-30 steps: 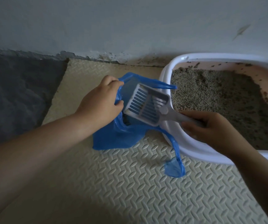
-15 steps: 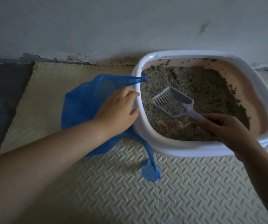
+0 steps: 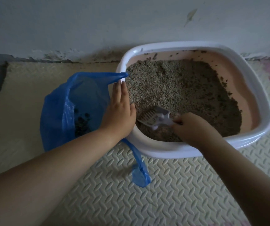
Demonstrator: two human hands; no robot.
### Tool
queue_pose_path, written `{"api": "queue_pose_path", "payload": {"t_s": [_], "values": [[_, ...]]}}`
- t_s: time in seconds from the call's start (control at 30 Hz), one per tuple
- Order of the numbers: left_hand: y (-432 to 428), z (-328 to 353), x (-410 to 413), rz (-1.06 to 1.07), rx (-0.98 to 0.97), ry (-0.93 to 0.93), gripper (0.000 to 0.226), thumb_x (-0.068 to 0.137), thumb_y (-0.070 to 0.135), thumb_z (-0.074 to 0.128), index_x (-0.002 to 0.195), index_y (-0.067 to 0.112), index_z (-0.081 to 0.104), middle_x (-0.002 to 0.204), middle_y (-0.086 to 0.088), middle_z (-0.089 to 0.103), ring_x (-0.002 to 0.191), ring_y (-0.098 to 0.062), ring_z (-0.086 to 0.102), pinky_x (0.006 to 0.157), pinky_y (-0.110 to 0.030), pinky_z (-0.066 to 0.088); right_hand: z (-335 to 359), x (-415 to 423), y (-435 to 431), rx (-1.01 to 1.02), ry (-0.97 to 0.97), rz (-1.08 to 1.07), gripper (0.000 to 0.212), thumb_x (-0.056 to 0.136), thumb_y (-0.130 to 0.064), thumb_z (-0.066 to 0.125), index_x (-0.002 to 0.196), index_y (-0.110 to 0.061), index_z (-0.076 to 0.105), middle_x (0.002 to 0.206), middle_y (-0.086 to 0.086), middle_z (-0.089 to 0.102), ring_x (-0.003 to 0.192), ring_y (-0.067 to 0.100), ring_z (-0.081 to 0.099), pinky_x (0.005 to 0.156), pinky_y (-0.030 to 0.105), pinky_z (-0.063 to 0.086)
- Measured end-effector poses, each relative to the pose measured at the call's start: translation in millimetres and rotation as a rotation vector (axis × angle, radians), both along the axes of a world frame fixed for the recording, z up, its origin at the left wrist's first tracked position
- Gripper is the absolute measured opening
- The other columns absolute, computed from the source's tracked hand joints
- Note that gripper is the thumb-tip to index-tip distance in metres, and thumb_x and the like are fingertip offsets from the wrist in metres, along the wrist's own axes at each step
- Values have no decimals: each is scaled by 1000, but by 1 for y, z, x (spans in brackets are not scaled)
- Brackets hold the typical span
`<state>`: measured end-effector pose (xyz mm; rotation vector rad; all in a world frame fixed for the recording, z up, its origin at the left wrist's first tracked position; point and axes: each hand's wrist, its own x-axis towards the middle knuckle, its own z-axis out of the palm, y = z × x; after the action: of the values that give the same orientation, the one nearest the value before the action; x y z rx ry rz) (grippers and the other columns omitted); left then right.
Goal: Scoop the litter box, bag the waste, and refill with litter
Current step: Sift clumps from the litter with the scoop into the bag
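Head view: right hand [image 3: 194, 128] grips the scoop [image 3: 153, 117] at seven o'clock in the litter box [image 3: 163, 151]; left hand [image 3: 119, 111] lies flat on its nine o'clock rim. The blue bag [image 3: 61, 115] holds what seem dark clumps [image 3: 82, 123]: scooping midway, refilling left.

Dim, underexposed, cool bluish cast. Light is diffuse, source out of view; shadows soft and faint, no hard edges. Weak sheen on the litter box [image 3: 253, 137] rim and the blue bag [image 3: 65, 108] folds. Wide-angle bend: wall [image 3: 82, 22] base curves, foam mat [image 3: 171, 193] pattern stretches toward the edges. Scoop [image 3: 153, 117] slightly smeared, corners soft and darker.
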<state>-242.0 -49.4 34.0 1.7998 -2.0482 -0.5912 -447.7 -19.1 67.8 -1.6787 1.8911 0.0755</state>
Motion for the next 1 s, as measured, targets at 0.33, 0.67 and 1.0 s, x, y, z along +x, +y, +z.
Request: {"api": "queue_pose_path", "payload": {"t_s": [0.33, 0.67, 1.0], "values": [[1, -1, -1, 24, 22, -7, 69, 96, 23, 37, 152, 8, -1, 160, -7, -8, 146, -22, 7, 112, -35, 25, -26, 45, -55, -92, -102, -124, 36, 95, -24, 47, 62, -15, 37, 53, 1, 35, 44, 16, 30, 43, 25, 18], [-1, 2, -3, -9, 39, -105, 73, 95, 26, 37, 150, 4, -6, 159, -11, -14, 147, -22, -1, 116, -33, 17, -61, 67, -85, -111, -104, -242, 21, 103, -22, 35, 94, -6, 46, 80, 8, 51, 60, 20, 48, 47, 27, 27], [1, 7, -1, -4, 46, -143, 71, 95, 28, 36, 152, 6, -2, 159, -8, -12, 147, -21, 2, 114, -33, 21, -66, 57, -81, -155, -216, -270, 32, 103, -31, 34, 87, -7, 48, 71, 4, 47, 54, 17, 40, 47, 28, 25]]}}
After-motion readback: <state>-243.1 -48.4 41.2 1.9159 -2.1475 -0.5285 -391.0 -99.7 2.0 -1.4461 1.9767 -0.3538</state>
